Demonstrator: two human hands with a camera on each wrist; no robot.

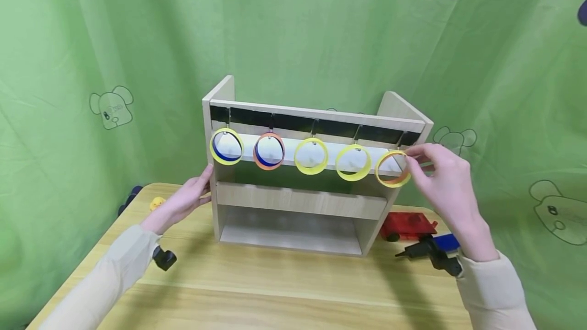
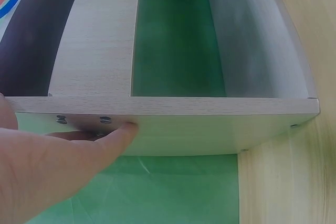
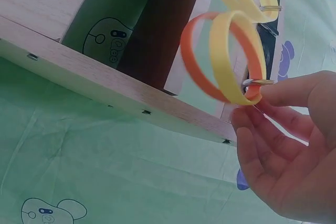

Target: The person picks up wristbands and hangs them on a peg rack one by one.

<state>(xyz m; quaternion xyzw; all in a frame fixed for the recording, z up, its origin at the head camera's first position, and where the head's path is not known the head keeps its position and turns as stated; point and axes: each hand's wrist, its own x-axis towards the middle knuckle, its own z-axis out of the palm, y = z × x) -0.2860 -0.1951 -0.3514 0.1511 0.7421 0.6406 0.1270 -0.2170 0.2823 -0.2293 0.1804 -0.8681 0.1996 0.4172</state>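
Note:
A small pale wooden rack [image 1: 298, 195] stands on the table, with a row of hooks along a black strip [image 1: 293, 121]. Coloured wristband-like rings hang from the hooks. At the far right hook, my right hand [image 1: 442, 180] pinches the edge of a yellow band [image 3: 223, 59], close by the metal hook [image 3: 257, 82]. An orange band [image 3: 190, 51] hangs beside it on the same hook. My left hand [image 1: 181, 202] rests against the rack's left side panel [image 2: 184, 129], its thumb extended along the panel.
Right of the rack lie a red toy cart [image 1: 408, 225] and a blue object [image 1: 446, 242]. A small yellow toy [image 1: 157, 202] sits behind my left forearm. Other hooks carry a yellow-and-blue pair [image 1: 213, 149], an orange-and-blue pair [image 1: 283, 149] and yellow bands [image 1: 325, 157].

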